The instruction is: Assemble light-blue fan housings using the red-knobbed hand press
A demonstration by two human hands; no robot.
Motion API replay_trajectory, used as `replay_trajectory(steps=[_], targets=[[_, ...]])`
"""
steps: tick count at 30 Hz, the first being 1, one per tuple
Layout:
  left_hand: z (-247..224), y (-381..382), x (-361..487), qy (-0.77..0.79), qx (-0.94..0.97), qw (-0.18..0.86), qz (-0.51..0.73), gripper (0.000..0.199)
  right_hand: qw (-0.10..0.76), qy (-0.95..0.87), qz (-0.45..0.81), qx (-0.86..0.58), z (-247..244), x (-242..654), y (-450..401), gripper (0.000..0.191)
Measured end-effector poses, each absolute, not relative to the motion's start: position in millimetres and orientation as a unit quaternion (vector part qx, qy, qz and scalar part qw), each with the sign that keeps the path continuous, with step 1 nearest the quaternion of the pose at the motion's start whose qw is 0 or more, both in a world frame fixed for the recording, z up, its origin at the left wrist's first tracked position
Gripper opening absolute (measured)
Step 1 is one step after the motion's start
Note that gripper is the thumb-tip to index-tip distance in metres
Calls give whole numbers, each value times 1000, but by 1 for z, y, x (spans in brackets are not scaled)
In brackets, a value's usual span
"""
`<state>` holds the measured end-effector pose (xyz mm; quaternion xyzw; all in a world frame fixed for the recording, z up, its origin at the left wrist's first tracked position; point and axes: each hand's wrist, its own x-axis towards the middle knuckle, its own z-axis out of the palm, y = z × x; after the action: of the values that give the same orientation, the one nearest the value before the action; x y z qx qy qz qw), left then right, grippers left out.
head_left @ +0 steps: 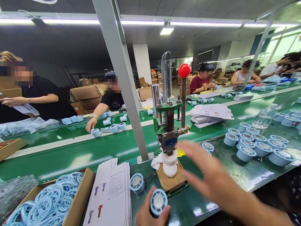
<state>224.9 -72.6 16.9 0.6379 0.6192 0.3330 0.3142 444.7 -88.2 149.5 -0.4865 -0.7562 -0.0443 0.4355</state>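
My left hand [150,209] grips a light-blue round housing [159,201] with a silver disc in its ringed top, thumb and fingers around its sides. A similar blue housing [136,182] with a thin dark red wire stands just behind it. To the right, my right hand [207,169] is smeared by motion, its fingers stretched out and apart with nothing seen in them. It is nearest the hand press [169,141], which has a red-knobbed lever [184,71]. White round blocks [170,164] sit under its ram on a brown board [162,176].
A carton [81,194] of blue rings [42,207] and stacked printed sheets [107,194] lie left. Several housings [246,153] and a clear bottle [264,117] stand right. A slanted grey post [117,69] rises beside the press. Across the conveyor [110,147], a co-worker's hand [91,123] touches a housing.
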Motion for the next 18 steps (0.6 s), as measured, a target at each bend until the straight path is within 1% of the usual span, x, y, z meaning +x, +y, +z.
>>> replay_trajectory(steps=[1, 3, 4, 6, 8, 10, 14, 16, 18], targets=[[33, -63, 228, 623, 631, 321, 333, 54, 474, -734, -111, -474, 194, 456, -79, 53], [61, -42, 240, 612, 627, 335, 347, 56, 528, -692, -212, -444, 272, 473, -51, 47], [70, -32, 249, 600, 629, 343, 356, 57, 546, -671, -245, -439, 302, 479, -32, 45], [77, -15, 268, 566, 633, 364, 384, 57, 571, -642, -247, -449, 341, 485, 8, 41], [73, -4, 287, 526, 635, 386, 414, 54, 579, -648, -179, -461, 355, 488, 47, 37], [64, 1, 301, 494, 638, 404, 432, 49, 572, -661, -105, -474, 355, 490, 76, 36], [54, 2, 310, 475, 639, 418, 438, 44, 557, -672, 47, -485, 353, 491, 93, 38], [54, -3, 310, 474, 637, 425, 434, 49, 553, -668, 81, -492, 354, 493, 76, 40], [56, -11, 305, 472, 637, 435, 426, 63, 565, -661, 48, -492, 342, 496, 40, 40]])
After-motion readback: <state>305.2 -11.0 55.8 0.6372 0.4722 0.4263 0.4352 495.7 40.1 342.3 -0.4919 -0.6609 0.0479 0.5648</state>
